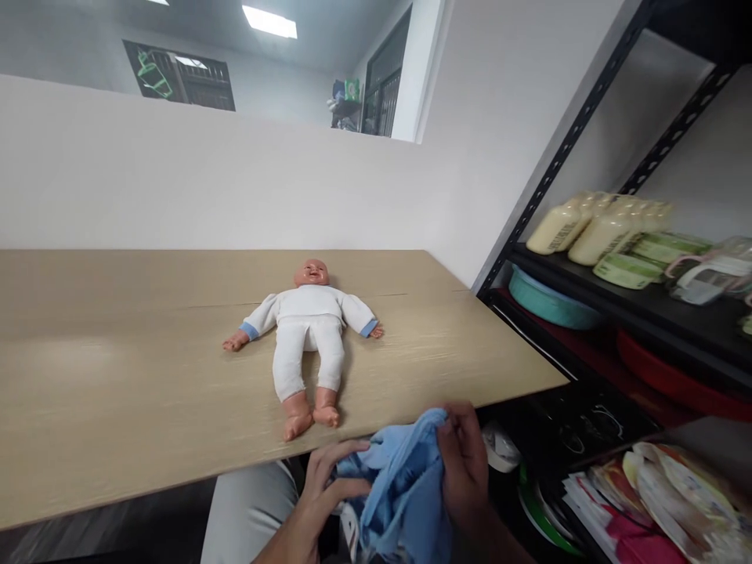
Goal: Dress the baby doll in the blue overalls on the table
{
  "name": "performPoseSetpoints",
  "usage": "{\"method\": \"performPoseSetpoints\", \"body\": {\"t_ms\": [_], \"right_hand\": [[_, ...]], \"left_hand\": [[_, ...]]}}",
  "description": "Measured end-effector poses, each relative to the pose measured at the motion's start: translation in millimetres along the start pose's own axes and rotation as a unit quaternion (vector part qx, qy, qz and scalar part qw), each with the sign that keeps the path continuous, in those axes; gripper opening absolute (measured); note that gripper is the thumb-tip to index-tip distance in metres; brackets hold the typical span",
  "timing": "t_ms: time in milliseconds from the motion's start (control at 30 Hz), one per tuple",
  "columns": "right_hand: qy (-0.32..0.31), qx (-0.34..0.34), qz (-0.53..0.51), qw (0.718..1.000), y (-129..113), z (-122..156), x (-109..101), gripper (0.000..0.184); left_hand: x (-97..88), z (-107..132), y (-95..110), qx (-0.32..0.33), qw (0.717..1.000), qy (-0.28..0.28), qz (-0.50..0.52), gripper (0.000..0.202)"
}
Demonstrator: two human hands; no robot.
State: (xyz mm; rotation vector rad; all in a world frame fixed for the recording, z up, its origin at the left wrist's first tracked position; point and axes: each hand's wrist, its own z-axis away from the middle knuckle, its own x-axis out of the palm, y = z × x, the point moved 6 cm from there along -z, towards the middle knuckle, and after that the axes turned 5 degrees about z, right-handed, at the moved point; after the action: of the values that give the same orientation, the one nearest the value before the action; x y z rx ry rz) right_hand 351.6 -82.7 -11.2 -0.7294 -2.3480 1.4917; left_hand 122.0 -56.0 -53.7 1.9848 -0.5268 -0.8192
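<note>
A bunched piece of light blue cloth [405,486], probably a small garment, is between my two hands just off the table's front edge. My right hand [464,462] pinches its upper right edge between thumb and fingers. On the other side, my left hand [332,489] grips the cloth with bent fingers, some of them lost in its folds. A baby doll [310,313] lies face up on the table, dressed in a white top and white trousers with blue cuffs. Its arms are spread and its bare feet point towards me.
The wooden table [146,376] reaches back to a white wall [223,180]. At right, a black shelf [658,305] carries cream bottles [605,231], green packs [628,269] and a turquoise basin [552,301] below. Folded fabrics [663,501] lie low at the right.
</note>
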Motion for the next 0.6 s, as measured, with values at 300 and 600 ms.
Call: {"method": "performPoseSetpoints", "body": {"t_ms": [300,600], "right_hand": [[0.064,-0.131,-0.027,0.989,-57.4,-60.9,-22.1,0.016],[-0.463,0.05,0.112,0.878,-51.2,-32.6,9.7,0.036]], "left_hand": [[-29.4,-32.0,44.8,0.166,0.936,0.096,-0.296,0.011],[-42.3,-60.8,54.9,0.079,0.974,0.078,-0.196,0.009]]}}
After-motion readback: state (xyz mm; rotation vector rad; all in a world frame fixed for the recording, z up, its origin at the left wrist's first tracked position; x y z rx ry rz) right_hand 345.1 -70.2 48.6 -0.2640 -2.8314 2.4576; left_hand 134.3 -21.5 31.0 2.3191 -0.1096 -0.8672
